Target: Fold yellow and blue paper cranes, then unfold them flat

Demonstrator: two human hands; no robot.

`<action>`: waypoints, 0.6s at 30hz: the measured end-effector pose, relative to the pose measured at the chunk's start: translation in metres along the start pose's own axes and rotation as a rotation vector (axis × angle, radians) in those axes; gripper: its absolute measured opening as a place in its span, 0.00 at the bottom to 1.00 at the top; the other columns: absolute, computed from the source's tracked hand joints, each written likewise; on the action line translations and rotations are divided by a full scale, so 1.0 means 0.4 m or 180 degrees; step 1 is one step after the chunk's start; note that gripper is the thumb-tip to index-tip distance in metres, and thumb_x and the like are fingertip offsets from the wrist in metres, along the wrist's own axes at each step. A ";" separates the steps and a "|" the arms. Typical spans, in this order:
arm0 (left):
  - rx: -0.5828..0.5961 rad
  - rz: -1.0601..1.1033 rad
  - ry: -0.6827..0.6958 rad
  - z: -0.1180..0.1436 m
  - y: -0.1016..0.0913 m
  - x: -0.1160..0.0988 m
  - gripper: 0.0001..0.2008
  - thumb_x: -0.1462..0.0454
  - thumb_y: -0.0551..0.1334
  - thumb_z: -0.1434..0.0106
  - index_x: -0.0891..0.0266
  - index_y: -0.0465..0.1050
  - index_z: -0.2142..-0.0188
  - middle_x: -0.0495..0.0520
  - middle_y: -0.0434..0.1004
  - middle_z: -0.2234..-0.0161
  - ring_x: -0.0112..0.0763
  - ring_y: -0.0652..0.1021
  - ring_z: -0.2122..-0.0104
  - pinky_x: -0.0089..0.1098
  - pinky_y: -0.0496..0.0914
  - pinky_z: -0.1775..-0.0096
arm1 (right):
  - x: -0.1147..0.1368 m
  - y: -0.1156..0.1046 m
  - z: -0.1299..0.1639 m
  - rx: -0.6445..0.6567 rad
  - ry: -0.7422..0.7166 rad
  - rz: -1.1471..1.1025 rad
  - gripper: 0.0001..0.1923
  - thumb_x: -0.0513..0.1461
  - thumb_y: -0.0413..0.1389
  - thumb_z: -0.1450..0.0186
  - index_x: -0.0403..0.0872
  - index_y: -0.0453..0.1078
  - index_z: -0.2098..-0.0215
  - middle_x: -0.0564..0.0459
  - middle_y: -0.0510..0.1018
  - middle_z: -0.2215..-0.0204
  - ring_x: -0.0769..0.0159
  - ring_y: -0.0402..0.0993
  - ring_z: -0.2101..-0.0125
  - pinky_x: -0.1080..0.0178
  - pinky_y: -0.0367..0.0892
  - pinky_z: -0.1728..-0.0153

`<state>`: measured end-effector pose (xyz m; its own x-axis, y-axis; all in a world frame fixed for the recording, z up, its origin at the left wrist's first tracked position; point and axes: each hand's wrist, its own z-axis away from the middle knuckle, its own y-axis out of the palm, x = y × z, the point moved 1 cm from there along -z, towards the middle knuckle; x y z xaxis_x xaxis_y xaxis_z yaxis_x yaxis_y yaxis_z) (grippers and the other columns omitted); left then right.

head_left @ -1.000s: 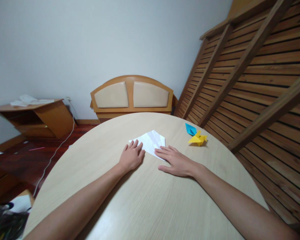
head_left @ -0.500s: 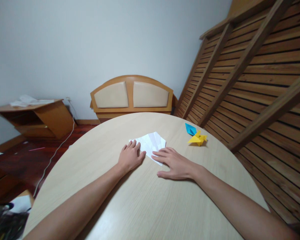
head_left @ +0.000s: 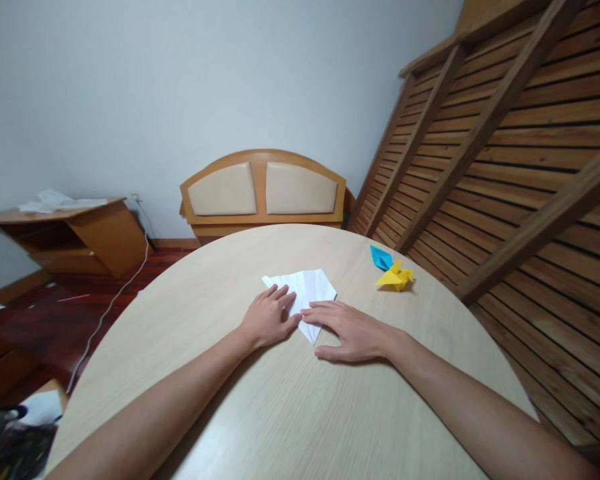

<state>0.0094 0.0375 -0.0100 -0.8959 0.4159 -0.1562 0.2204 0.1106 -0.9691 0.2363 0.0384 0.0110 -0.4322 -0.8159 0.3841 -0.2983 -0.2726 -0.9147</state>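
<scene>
A folded sheet of white paper (head_left: 316,285) lies flat on the round, pale wood table (head_left: 260,413), with crease lines running across it and one point toward me. My left hand (head_left: 269,319) rests on the paper's left part, fingers stretched out and thumb reaching along its lower left edge. From the right, my right hand (head_left: 347,330) lies with its fingertips on the paper's lower middle, its thumb apart on the table side. Both hands are open, and their fingers cover part of the folds.
A yellow origami bird (head_left: 396,277) and a blue folded paper piece (head_left: 381,257) sit at the table's right rear. Beyond the table stands a wooden headboard (head_left: 261,190). Wooden slats (head_left: 480,180) lean along the right. A low cabinet (head_left: 100,233) and a white cable (head_left: 114,300) are left.
The white paper has turned a little and shifted slightly right and toward me. My left hand has moved right with it, while my right hand has stayed nearly in place.
</scene>
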 end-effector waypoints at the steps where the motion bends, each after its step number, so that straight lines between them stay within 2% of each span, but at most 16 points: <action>1: 0.0028 -0.0005 -0.0007 0.001 -0.001 -0.001 0.28 0.50 0.55 0.33 0.61 0.67 0.39 0.62 0.63 0.36 0.53 0.62 0.35 0.49 0.60 0.38 | -0.003 0.000 0.001 -0.0001 -0.0003 -0.0008 0.35 0.52 0.59 0.37 0.47 0.63 0.35 0.45 0.67 0.37 0.51 0.58 0.35 0.49 0.53 0.36; 9: 0.0206 -0.0024 -0.0049 0.010 -0.002 -0.011 0.37 0.42 0.55 0.36 0.58 0.60 0.35 0.63 0.56 0.32 0.60 0.57 0.34 0.55 0.55 0.37 | -0.003 -0.011 -0.002 -0.0041 -0.0150 0.0032 0.25 0.44 0.57 0.34 0.51 0.69 0.39 0.47 0.68 0.37 0.53 0.61 0.37 0.49 0.54 0.36; 14: 0.0290 0.0004 -0.0068 0.013 0.002 -0.013 0.43 0.36 0.54 0.39 0.59 0.58 0.33 0.64 0.52 0.31 0.62 0.53 0.33 0.57 0.52 0.37 | -0.015 -0.005 -0.008 -0.0096 -0.0127 0.0144 0.22 0.43 0.53 0.30 0.50 0.70 0.40 0.45 0.69 0.38 0.54 0.62 0.38 0.49 0.56 0.37; 18: 0.0231 -0.0051 0.0003 0.014 0.004 -0.019 0.43 0.37 0.55 0.39 0.61 0.58 0.33 0.66 0.53 0.32 0.59 0.57 0.34 0.53 0.53 0.37 | -0.028 0.008 -0.012 -0.0239 -0.0009 0.0153 0.18 0.45 0.50 0.28 0.51 0.73 0.44 0.46 0.73 0.41 0.56 0.66 0.41 0.50 0.59 0.40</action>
<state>0.0145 0.0295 -0.0113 -0.8987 0.4155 -0.1403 0.1773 0.0517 -0.9828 0.2358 0.0490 0.0045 -0.4451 -0.8286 0.3396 -0.3403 -0.1942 -0.9200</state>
